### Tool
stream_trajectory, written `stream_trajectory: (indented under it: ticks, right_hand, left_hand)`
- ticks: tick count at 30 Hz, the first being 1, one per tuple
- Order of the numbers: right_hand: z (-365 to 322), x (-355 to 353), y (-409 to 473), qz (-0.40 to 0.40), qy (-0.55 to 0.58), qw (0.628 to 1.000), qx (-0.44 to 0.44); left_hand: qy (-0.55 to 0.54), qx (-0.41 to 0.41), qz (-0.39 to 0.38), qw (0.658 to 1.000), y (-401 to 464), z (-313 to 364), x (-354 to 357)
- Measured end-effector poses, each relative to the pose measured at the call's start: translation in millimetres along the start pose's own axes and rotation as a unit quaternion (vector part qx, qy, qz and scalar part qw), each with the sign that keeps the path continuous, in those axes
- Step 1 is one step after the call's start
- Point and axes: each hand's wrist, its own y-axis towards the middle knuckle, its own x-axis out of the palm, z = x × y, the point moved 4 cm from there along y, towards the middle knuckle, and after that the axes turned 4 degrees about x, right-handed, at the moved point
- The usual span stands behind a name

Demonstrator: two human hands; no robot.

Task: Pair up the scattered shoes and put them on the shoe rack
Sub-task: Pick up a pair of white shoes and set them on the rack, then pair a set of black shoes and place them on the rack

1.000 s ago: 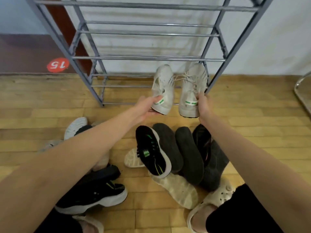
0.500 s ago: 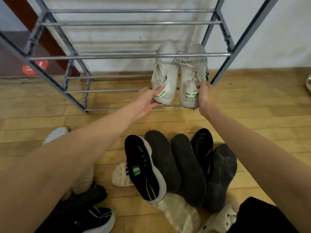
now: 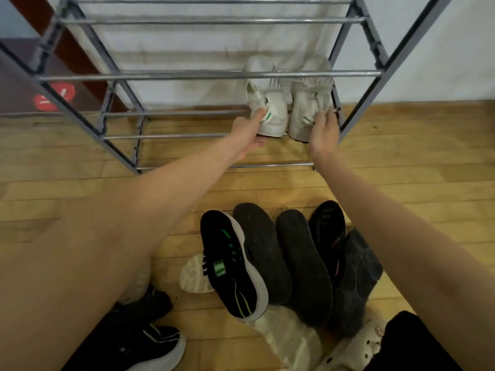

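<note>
Red floor sticker point(image 3: 53, 100) behind rack bar point(image 3: 67, 103)

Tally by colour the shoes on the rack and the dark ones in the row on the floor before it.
white lace-up sneakers with green marks, on the grey metal shoe rack: 2
black or dark grey shoes in the floor row: 5
Total: 7
</note>
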Motion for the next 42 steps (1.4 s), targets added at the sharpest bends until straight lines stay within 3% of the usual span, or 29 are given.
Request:
stream_trajectory:
  ticks: [5, 11, 14, 18, 24, 27, 30, 33, 38, 40, 42]
  right_hand:
    - [21.4, -7.1, -61.0, 0.007, -0.103, 0.993, -0.060]
    - [61.3, 8.4, -156.5, -0.140, -0.232, 0.962, 0.001]
    - [73.3, 18.9, -199.9, -0.250, -0.332, 0.910, 0.002]
    - [75.7, 31.0, -254.0, -0.354, -0.444, 0.821, -0.061]
    - [86.9, 47.8, -311.0, -0.377, -0.607, 0.693, -0.094]
    - [91.0, 51.9, -321.1, -0.369, -0.648, 0.659, -0.099]
    - [91.0, 52.0, -324.2, -0.359, -0.668, 0.645, -0.093]
    - [92.1, 50.4, -328.9, -0.344, -0.677, 0.642, -0.105]
    - [99.4, 49.8, -333.6, -0.325, -0.687, 0.636, -0.133]
    - [98.3, 50.2, -331.8, -0.315, -0.683, 0.644, -0.139]
    - [97.7, 49.7, -329.2, -0.311, -0.678, 0.652, -0.141]
  left_hand:
    - [0.180, 0.053, 0.025, 0.982, -25.4, -7.6, -19.7]
    - [0.314, 0.055, -0.066, 0.946, -89.5, -45.3, -62.9]
    - [0.351, 0.018, -0.064, 0.934, -123.4, -80.4, -103.9]
    - [0.368, -0.039, -0.035, 0.928, -170.0, -120.1, -164.2]
    - [0.375, -0.114, 0.053, 0.919, -250.3, -162.8, -214.8]
    - [0.349, -0.231, 0.095, 0.903, -284.9, -189.6, -221.5]
    - [0.222, -0.367, 0.123, 0.895, -310.6, -211.2, -224.0]
    - [0.139, -0.432, 0.169, 0.875, -330.1, -220.9, -227.4]
    - [0.022, -0.427, 0.178, 0.886, -342.4, -230.8, -223.2]
    - [0.006, -0.397, 0.206, 0.894, -335.0, -232.1, -226.4]
    - [-0.083, -0.389, 0.269, 0.877, -328.2, -241.1, -226.6]
